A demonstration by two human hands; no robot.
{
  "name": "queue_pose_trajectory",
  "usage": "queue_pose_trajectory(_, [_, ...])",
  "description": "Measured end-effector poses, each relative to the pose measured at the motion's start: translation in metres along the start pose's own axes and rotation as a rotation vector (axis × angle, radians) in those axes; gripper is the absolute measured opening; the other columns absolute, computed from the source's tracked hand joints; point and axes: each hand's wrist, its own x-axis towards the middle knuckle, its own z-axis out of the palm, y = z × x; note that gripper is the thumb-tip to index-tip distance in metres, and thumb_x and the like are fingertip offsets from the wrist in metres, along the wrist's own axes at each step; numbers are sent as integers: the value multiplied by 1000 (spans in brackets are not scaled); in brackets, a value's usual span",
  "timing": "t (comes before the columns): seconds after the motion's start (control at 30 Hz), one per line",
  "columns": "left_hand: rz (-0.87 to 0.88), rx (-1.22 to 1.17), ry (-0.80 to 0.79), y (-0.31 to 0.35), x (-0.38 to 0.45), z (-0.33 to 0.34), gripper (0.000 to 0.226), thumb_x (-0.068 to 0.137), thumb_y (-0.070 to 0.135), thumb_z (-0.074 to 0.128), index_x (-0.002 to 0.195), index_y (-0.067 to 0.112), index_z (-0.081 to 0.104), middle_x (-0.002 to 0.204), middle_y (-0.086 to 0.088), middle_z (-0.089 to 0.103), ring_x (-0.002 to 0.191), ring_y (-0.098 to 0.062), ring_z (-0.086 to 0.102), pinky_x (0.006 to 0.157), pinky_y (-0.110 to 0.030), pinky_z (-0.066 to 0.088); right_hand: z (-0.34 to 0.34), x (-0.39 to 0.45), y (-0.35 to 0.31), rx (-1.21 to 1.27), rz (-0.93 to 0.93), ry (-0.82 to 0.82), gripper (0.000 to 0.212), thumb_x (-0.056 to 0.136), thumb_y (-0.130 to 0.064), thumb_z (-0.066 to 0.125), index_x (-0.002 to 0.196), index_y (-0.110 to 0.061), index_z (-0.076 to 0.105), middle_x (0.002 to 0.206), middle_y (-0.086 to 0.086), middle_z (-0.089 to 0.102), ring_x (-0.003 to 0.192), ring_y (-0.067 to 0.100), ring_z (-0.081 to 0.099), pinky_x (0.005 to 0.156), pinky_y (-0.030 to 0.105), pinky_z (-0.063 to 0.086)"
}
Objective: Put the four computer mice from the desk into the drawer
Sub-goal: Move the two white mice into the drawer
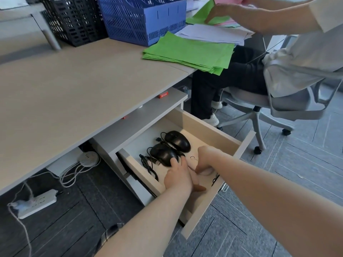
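Note:
The open drawer (213,130) under the desk (74,86) holds two black wired mice. One black mouse (178,140) lies toward the back. A second black mouse (161,153) lies nearer, with its cable coiled to its left. My left hand (178,177) reaches into the drawer, fingers spread, fingertips resting on the near black mouse. My right hand (204,157) is curled beside it over a pale, rounded mouse (207,171) on the drawer floor, mostly hidden by my fingers. A thin black cord (215,179) shows just right of it. No mouse shows on the desk top.
Another person sits on a grey swivel chair (269,108) to the right, handling coloured paper. Green sheets (189,52), a blue file rack (144,19) and a black crate (74,19) stand at the desk's back. Power strips (37,203) and cables lie on the floor at left.

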Motion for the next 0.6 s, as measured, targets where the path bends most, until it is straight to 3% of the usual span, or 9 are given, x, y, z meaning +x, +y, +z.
queue_pose_trajectory(0.13, [-11, -42, 13, -1, -4, -10, 102, 61, 53, 84, 139, 16, 29, 127, -10, 33, 107, -32, 57, 80, -37, 47, -1, -10, 6, 96, -24, 122, 35, 88, -29, 57, 116, -8, 54, 118, 11, 60, 107, 30, 58, 77, 34, 46])
queue_pose_trajectory(0.37, [36, -60, 143, 2, -15, -45, 59, 85, 43, 66, 129, 12, 42, 128, -11, 39, 111, -34, 54, 85, -41, 48, -18, -47, 8, 124, -56, 207, 30, 93, -28, 52, 115, -8, 56, 114, 9, 60, 97, 26, 57, 72, 32, 45])
queue_pose_trajectory(0.5, [31, -38, 200, 2, -31, -70, 52, 87, 49, 60, 122, 13, 48, 122, -9, 44, 108, -33, 54, 82, -40, 46, -26, -73, 12, 131, -17, 265, 5, 89, -18, 50, 90, -13, 52, 92, 4, 56, 81, 22, 52, 65, 31, 44])
queue_pose_trajectory(0.6, [41, 7, 242, -2, -43, -86, 48, 90, 46, 56, 125, 13, 49, 124, -9, 45, 110, -32, 53, 84, -41, 46, -32, -88, 19, 185, 97, 351, 8, 89, -14, 47, 93, -17, 53, 86, -1, 53, 79, 21, 54, 64, 30, 44])
